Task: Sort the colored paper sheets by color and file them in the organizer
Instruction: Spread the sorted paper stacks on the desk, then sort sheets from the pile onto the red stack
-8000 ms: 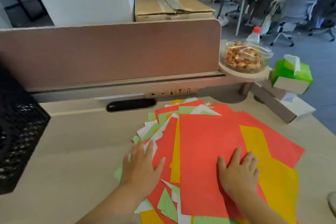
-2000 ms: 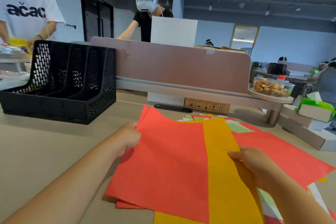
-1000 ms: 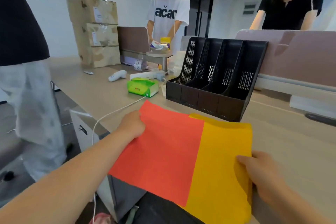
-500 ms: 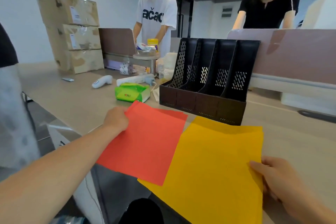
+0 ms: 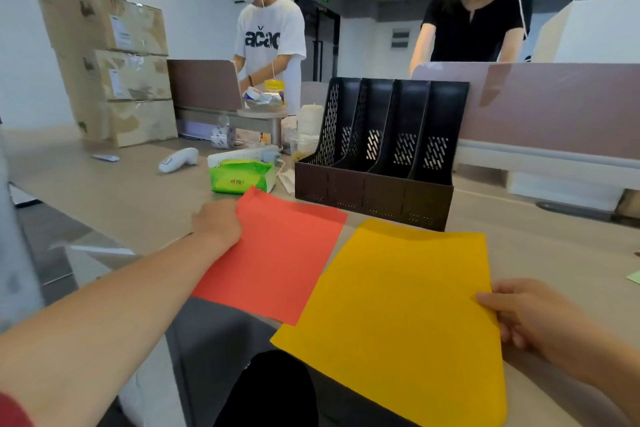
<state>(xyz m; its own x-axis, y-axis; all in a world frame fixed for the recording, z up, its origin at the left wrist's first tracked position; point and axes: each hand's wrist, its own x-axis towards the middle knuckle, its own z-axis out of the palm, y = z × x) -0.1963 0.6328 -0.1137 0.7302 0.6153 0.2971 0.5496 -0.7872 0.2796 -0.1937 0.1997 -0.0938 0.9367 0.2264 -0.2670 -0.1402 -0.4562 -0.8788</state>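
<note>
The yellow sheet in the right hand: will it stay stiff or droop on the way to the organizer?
Probably floppy: the yellow sheet is thin paper, held only at its right edge by the right hand. Likely very light, since a finger pinch holds it. It may buckle entering a slot of the black organizer.

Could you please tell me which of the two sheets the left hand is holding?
The red sheet: the left hand grips its left edge. The yellow sheet, lying to its right, is held by the right hand.
</note>
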